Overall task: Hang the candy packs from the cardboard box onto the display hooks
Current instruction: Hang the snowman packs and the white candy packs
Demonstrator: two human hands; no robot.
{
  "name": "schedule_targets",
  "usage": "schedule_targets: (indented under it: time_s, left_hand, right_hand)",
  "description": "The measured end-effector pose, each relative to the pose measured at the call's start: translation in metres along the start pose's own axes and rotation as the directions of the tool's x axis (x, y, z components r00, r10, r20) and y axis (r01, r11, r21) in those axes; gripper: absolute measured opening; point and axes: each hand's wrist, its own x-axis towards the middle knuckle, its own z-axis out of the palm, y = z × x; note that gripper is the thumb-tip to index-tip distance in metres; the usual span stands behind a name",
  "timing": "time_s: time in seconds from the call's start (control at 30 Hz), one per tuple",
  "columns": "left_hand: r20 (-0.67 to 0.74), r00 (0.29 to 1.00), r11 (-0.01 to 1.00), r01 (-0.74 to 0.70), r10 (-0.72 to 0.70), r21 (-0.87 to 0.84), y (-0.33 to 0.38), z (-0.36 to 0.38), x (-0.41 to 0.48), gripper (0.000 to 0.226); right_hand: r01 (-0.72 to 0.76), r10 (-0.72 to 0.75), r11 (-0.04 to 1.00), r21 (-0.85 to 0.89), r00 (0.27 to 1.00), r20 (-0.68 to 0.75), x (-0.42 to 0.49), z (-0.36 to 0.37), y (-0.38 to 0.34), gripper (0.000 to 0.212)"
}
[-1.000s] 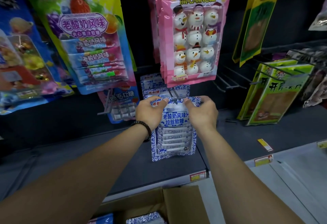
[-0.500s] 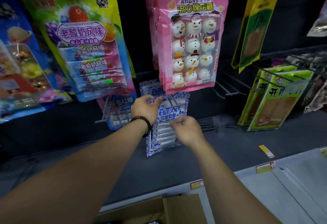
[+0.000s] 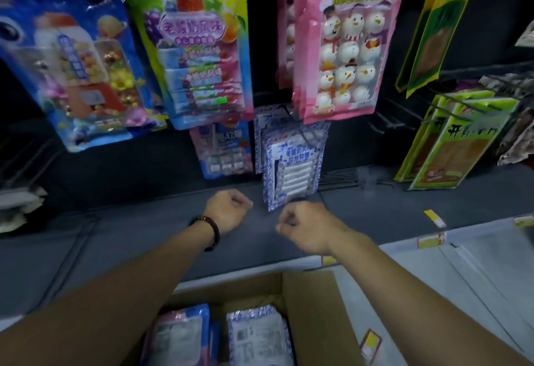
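Blue-and-white candy pack [image 3: 293,163] hangs at the display, its top edge behind the pink snowman pack [image 3: 346,47]; more of the same hang behind it. Both hands are below it and apart from it, over the dark shelf [image 3: 130,221]. Left hand [image 3: 226,211], beaded bracelet [image 3: 212,231] at the wrist: fingers curled in, holding nothing. Right hand [image 3: 306,227]: the same. Cardboard box [image 3: 312,308] is open below, with another blue-and-white pack [image 3: 257,336] and a pink-and-blue pack [image 3: 179,336] lying inside.

**Colour findings**

The hanging candy pack [image 3: 291,163] is white, bordered in blue print. The snowman pack [image 3: 346,47] is pink. The fruit pack [image 3: 196,47] runs yellow-green to blue. The side packs [image 3: 462,146] are lime green. The cardboard box [image 3: 312,308] is brown.
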Motion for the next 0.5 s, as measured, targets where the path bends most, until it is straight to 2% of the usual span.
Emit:
schedule_targets:
  time_s: [0.07,0.13,0.17,0.23,0.27,0.33,0.37,0.47,0.5]
  left_hand:
    - [0.107,0.993,0.998,0.056,-0.056,0.004,-0.035,0.004,-0.024,0.023]
    - [0.201,0.961,0.974,0.211,-0.191,-0.085,-0.072,0.013,-0.043,0.03]
    - [0.244,0.94,0.957,0.271,-0.24,-0.099,-0.092,0.018,-0.053,0.031]
    - [0.348,0.887,0.943,0.332,-0.304,-0.021,-0.133,0.028,-0.076,0.022]
    - [0.38,0.876,0.948,0.319,-0.298,0.01,-0.159,0.034,-0.086,0.016]
    - [0.429,0.838,0.937,0.344,-0.338,0.065,-0.213,0.05,-0.099,0.012]
    - [0.441,0.81,0.913,0.403,-0.387,0.062,-0.236,0.059,-0.106,0.012]
    - [0.413,0.795,0.886,0.459,-0.444,0.067,-0.267,0.081,-0.135,0.003]
    - [0.414,0.782,0.866,0.498,-0.465,0.033,-0.282,0.089,-0.138,0.007]
  right_hand:
    - [0.013,-0.005,0.994,-0.11,0.997,0.079,-0.025,0.009,-0.009,0.021]
    - [0.025,0.005,0.983,-0.183,0.987,0.16,-0.046,0.02,-0.014,0.024]
    - [0.026,0.007,0.982,-0.186,0.985,0.175,-0.054,0.028,-0.014,0.022]
    - [0.008,0.012,0.993,-0.115,0.985,0.173,-0.067,0.048,-0.007,0.018]
    - [-0.007,0.02,0.997,-0.072,0.984,0.179,-0.072,0.059,-0.003,0.019]
    - [-0.028,0.04,0.998,-0.06,0.977,0.209,-0.075,0.078,0.005,0.027]
    - [-0.028,0.046,0.996,-0.08,0.971,0.233,-0.074,0.084,0.008,0.03]
    - [-0.041,0.047,0.999,-0.028,0.967,0.252,-0.068,0.096,0.013,0.031]
    - [-0.051,0.052,0.999,-0.009,0.963,0.266,-0.066,0.1,0.016,0.031]
